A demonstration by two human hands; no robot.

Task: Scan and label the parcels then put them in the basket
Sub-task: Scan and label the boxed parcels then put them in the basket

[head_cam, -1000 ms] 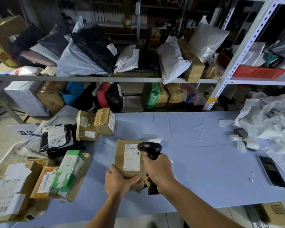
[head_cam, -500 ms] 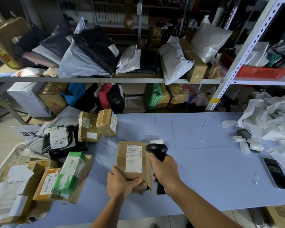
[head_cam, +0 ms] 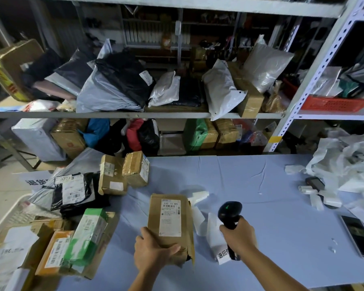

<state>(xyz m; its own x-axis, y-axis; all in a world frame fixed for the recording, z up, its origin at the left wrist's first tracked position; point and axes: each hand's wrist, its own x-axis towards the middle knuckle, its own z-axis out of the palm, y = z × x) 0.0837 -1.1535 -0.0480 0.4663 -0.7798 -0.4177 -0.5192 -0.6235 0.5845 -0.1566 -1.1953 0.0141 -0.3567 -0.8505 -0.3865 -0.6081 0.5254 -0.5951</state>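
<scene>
A brown cardboard parcel [head_cam: 170,223] with a white shipping label lies on the blue table [head_cam: 261,206]. My left hand [head_cam: 153,252] grips its near edge. To its right, my right hand [head_cam: 239,235] holds a black barcode scanner [head_cam: 229,212] upright by the handle, clear of the parcel. White label strips [head_cam: 213,234] lie between the parcel and the scanner. A white basket [head_cam: 7,215] stands at the left edge, partly hidden by parcels.
Several parcels [head_cam: 80,238] pile up on the table's left side, with two taped boxes [head_cam: 124,174] behind them. Crumpled white plastic [head_cam: 349,164], a handheld device [head_cam: 314,183] and a phone [head_cam: 357,234] lie at the right. Loaded shelves [head_cam: 135,115] stand behind the table.
My right hand has drawn the scanner off the parcel to the right, uncovering the white label strips. My left hand still grips the parcel's near edge.
</scene>
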